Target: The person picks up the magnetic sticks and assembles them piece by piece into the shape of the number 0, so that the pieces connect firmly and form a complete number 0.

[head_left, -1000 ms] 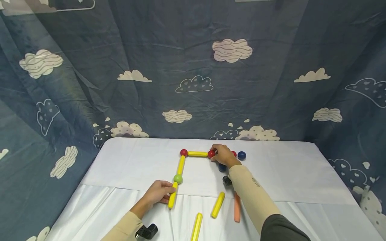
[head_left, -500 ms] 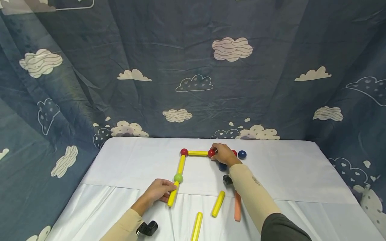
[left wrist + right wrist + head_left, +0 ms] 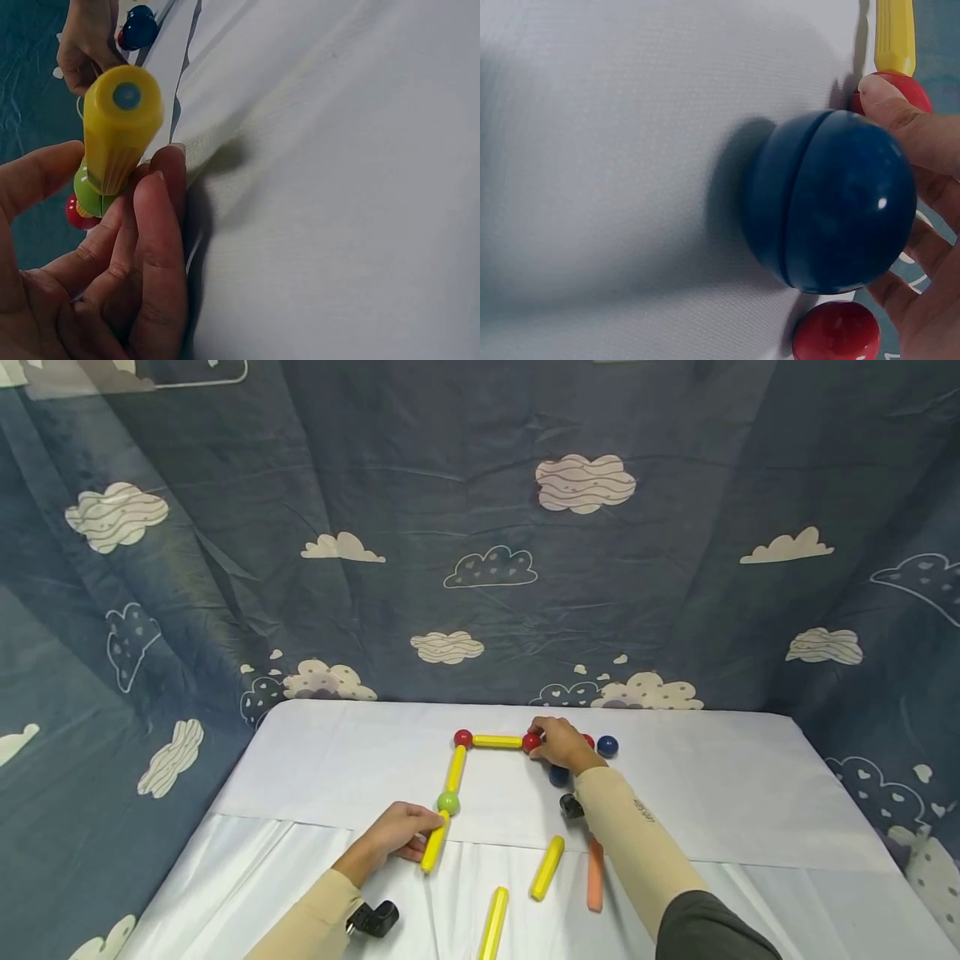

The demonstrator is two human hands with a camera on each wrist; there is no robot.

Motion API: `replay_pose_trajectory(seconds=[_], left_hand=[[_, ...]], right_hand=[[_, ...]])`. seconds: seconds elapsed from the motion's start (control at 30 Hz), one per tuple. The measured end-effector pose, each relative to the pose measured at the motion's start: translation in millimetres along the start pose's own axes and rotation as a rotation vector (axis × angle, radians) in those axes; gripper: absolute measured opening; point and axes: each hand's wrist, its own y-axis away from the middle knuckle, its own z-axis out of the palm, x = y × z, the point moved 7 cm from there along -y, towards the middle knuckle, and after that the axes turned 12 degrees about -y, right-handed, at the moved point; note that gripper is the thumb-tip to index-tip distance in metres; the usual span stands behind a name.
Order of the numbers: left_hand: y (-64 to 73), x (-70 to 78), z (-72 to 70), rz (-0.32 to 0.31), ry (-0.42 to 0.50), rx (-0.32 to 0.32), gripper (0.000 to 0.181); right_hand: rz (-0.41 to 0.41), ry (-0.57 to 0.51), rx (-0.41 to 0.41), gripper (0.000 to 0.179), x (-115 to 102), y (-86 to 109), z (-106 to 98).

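Observation:
My left hand point(image 3: 397, 831) pinches a yellow magnetic rod point(image 3: 435, 845) by its side; the rod's near end, with a metal tip, faces the left wrist camera. Its far end meets a green ball point(image 3: 447, 802). From there a second yellow rod point(image 3: 456, 768) runs back to a red ball point(image 3: 462, 739) at the corner. A third yellow rod point(image 3: 497, 742) lies crosswise between that ball and another red ball point(image 3: 531, 743). My right hand point(image 3: 562, 745) grips this second red ball between thumb and fingers. A blue ball point(image 3: 832, 202) sits beneath the right palm, beside the fingers.
Another red ball point(image 3: 588, 741), partly behind the right hand, and a blue ball point(image 3: 607, 746) lie to its right. Nearer the front are two loose yellow rods, one at centre point(image 3: 492, 924) and one further right point(image 3: 547, 868), and an orange rod point(image 3: 595, 877). Dark cloud-printed cloth hangs behind.
The head view has shifted slightly, so everything appears a little further right. Both hands keep their holds, and the joined pieces stay in nearly the same arrangement.

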Motion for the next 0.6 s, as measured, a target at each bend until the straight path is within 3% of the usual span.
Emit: replay_pose_trajectory(seconds=[0.17, 0.33, 0.47, 0.6], left_hand=[[-1.6, 1.1, 0.7, -0.001, 0.002, -0.02, 0.033], [-2.3, 2.5, -1.2, 0.001, -0.005, -0.02, 0.032], [-3.4, 1.8, -1.4, -0.004, -0.003, -0.021, 0.032], [-4.1, 1.5, -1.5, -0.004, -0.009, -0.024, 0.031]], right_hand=[[0.023, 0.014, -0.025, 0.042, 0.5, 1.3, -0.1], [-0.014, 0.024, -0.046, 0.053, -3.1, 3.4, -3.3], [-0.049, -0.012, -0.011, 0.057, -5.5, 12.6, -12.7], [-0.094, -0.062, 0.043, 0.047, -5.8, 30.9, -24.3]])
